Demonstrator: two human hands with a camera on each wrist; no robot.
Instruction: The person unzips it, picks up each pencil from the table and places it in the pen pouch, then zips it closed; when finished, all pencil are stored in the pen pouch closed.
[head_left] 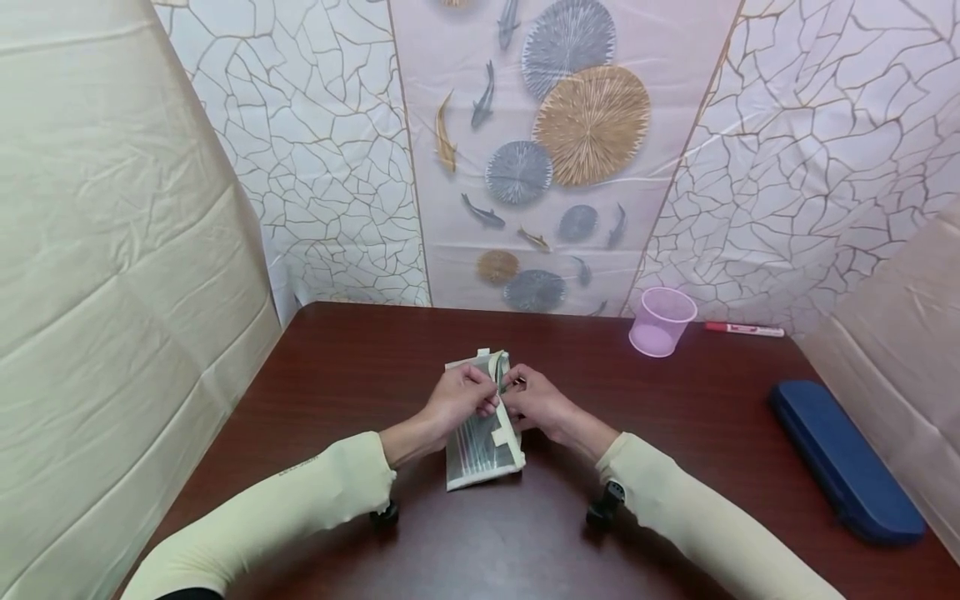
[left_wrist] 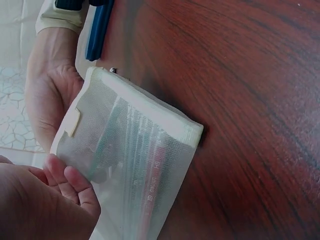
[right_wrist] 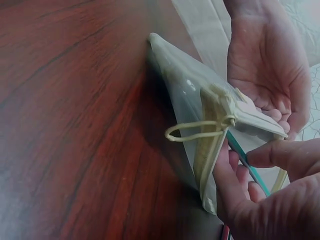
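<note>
A white-edged mesh zip pouch [head_left: 476, 450] stands tilted between the hands, with several slim pencils or pens [left_wrist: 150, 185], one of them pink, showing through its mesh. My left hand [head_left: 465, 396] pinches the upper zip edge, its fingers curled against the mesh in the left wrist view. Opposite it, my right hand [head_left: 543, 406] reaches to the same edge. Between its thumb and fingers runs a thin green stick [right_wrist: 256, 175], at the parted mouth of the pouch; its kind I cannot tell. A cream cord loop [right_wrist: 192, 131] hangs from the zip end.
At the back right stands a pink translucent cup [head_left: 663, 321], with a red-capped white marker [head_left: 745, 330] lying beside it. A long blue case [head_left: 847, 462] lies along the right side of the dark wooden table [head_left: 337, 358]. Fabric hangings border the table behind and at both sides.
</note>
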